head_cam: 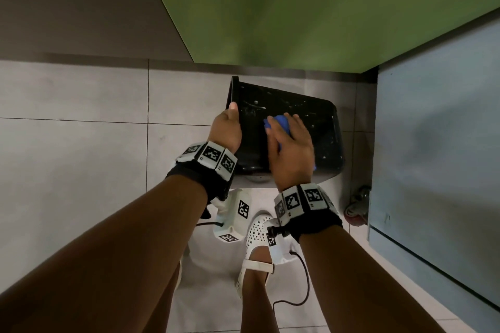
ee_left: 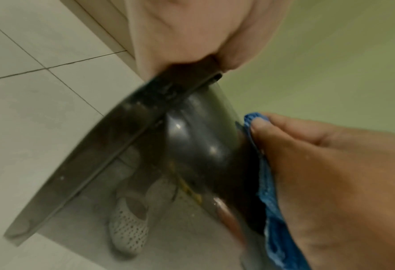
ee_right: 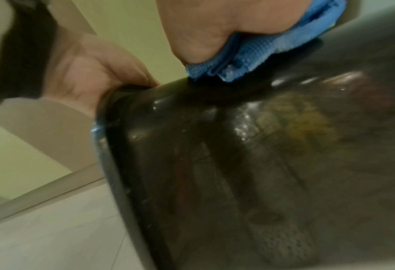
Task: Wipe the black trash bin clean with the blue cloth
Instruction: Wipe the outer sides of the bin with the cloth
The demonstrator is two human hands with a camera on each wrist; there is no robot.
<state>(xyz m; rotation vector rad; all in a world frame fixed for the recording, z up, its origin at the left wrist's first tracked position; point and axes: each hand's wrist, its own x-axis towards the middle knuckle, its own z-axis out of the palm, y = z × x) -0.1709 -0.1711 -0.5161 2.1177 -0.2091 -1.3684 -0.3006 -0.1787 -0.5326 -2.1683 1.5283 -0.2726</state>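
The black trash bin [head_cam: 322, 127] is tipped on its side above the tiled floor, its wall speckled with pale spots. My left hand [head_cam: 226, 127] grips its rim at the left, thumb on top; the left wrist view shows that rim [ee_left: 113, 146] running out from under my left hand [ee_left: 192, 32]. My right hand [head_cam: 290, 143] lies over the bunched blue cloth [head_cam: 278, 121] and holds it pressed against the bin's upper side. The cloth [ee_left: 273, 201] sits between my palm and the bin [ee_right: 238, 164]. In the right wrist view the blue cloth [ee_right: 261, 53] bulges from under my palm.
A green panel [head_cam: 297, 8] rises just behind the bin. A blue-grey panel [head_cam: 433, 130] stands close on the right, with a castor [head_cam: 357, 208] at its foot. My foot in a white perforated shoe [head_cam: 257, 240] is directly below the bin on the pale tiles.
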